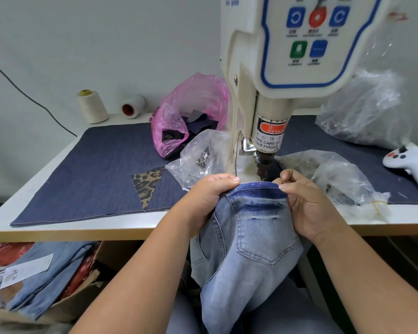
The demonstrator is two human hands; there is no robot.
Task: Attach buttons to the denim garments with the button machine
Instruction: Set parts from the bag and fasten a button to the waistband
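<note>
1. Jeans (249, 242) hang off the surface (82, 231) edge, waistband up under the machine (270, 97) head, whose sticker reads "WARNING" and "TAKE CARE OF YOUR FINGER".
2. Left hand (209, 197): fingers curled, gripping the waistband's left end.
3. Right hand (307, 203): fingers pinching its right end; a red light dot sits on the band between the hands.
</note>
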